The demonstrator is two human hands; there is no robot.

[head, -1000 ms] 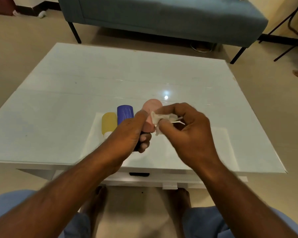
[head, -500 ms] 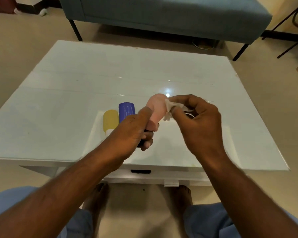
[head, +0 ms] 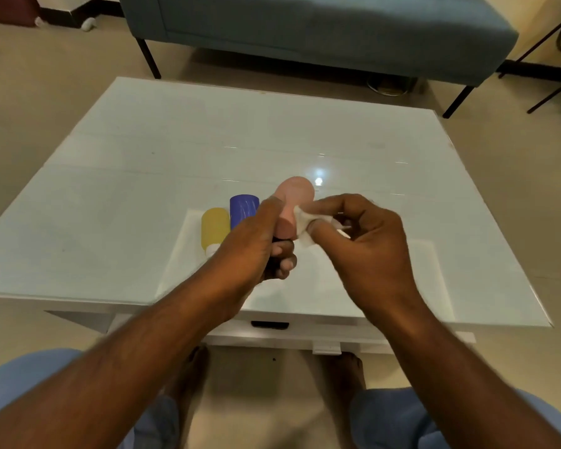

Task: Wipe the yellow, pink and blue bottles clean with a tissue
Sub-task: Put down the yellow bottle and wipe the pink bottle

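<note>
Pink bottle (head: 294,202) gripped in left hand (head: 253,244), tissue (head: 303,222) pressed alongside.

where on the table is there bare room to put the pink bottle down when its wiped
Bare tabletop lies right of the right hand, and the whole far half toward the sofa. It is crowded at the left: the yellow bottle and blue bottle lie side by side by the left hand.

My forearms are bare, no sleeves, watch or rings showing. Light blue trousers (head: 23,377) cover both my knees. Feet (head: 344,367) bare under the desk's near edge.
</note>
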